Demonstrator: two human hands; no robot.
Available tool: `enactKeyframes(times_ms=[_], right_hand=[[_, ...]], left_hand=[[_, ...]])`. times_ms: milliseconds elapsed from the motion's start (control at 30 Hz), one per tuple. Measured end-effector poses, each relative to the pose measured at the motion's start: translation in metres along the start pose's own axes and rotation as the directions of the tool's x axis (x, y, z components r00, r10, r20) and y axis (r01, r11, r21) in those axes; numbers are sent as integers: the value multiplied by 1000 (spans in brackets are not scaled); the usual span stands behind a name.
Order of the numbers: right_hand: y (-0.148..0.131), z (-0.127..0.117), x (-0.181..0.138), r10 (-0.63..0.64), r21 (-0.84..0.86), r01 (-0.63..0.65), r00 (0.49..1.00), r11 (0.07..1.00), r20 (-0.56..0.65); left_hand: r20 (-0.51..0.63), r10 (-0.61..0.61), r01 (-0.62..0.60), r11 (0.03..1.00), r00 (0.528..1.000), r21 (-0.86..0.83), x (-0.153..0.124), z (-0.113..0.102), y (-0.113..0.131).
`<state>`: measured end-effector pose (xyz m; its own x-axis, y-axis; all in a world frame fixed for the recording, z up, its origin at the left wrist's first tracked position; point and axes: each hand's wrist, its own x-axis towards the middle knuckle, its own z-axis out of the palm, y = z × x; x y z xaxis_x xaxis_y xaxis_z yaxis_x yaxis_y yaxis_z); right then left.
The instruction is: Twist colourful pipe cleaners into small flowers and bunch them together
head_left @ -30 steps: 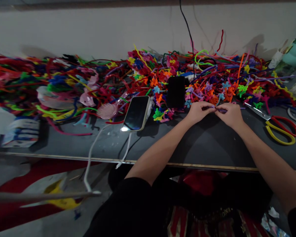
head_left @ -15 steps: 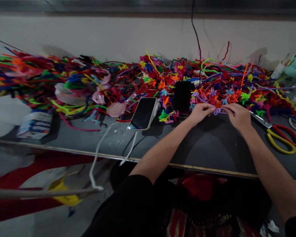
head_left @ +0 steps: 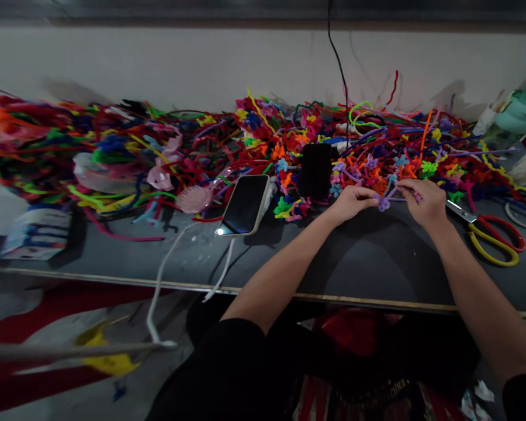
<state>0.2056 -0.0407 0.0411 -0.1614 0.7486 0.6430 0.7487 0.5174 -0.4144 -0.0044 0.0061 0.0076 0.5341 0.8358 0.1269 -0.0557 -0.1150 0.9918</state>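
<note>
I see a dark grey table with a pale wooden front edge running across the view. Behind it stands a plain whitish wall, unevenly lit, with soft shadows along its lower part. A black cable hangs down the wall (its upper end runs out of view). Below the table edge, on the left, the floor shows grey with red and yellow markings. Lighting is dim overall.

phone left of hands, scissors right
</note>
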Motion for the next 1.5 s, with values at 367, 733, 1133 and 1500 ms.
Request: enactKeyframes(times_ms=[367, 733, 1133, 1500], right_hand=[[-24, 13, -4, 111, 239, -133, 988, 962, 103], [-23, 15, -8, 46, 166, -57, 997, 985, 70], [-11, 33, -3, 405, 687, -455, 880, 567, 248], [6, 21, 0, 86, 639, -650, 726, 412, 683]], left_hand=[[-125, 17, -18, 1000, 992, -7, -6, 8, 5], [-346, 22, -29, 999, 938, -15, -8, 15, 11], [-199, 499, -358, 798, 844, 484, -10, 11, 5], [189, 831, -574, 179, 522, 799, -6, -2, -7]])
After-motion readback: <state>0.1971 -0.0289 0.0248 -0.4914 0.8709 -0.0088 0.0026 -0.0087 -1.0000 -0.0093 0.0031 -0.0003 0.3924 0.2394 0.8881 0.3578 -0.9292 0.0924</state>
